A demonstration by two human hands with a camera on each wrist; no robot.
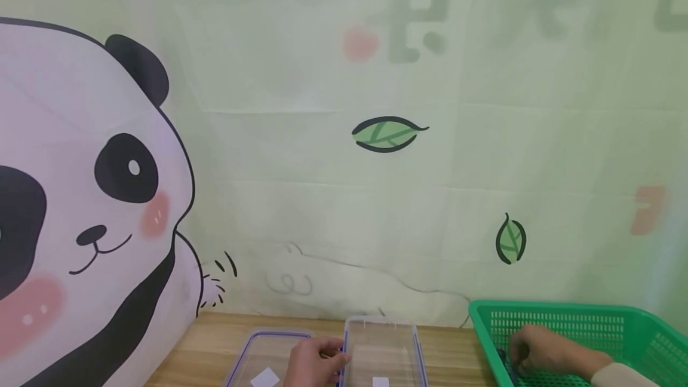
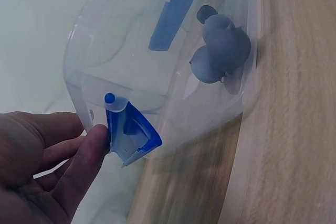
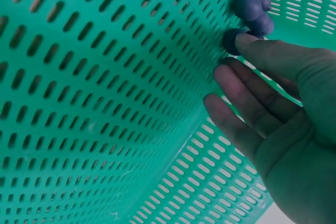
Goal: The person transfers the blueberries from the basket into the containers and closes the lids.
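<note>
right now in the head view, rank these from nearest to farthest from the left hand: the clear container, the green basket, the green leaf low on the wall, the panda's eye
1. clear container, touched by the left hand, just to its right.
2. green basket, on the table's right side.
3. green leaf, on the wall above the basket.
4. panda's eye, high on the wall at left.

The leaf and the eye are close; take their order loosely.

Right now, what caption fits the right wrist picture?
Fingers of the right hand reaching small dark blue rounded pieces inside a green perforated plastic basket.
</note>
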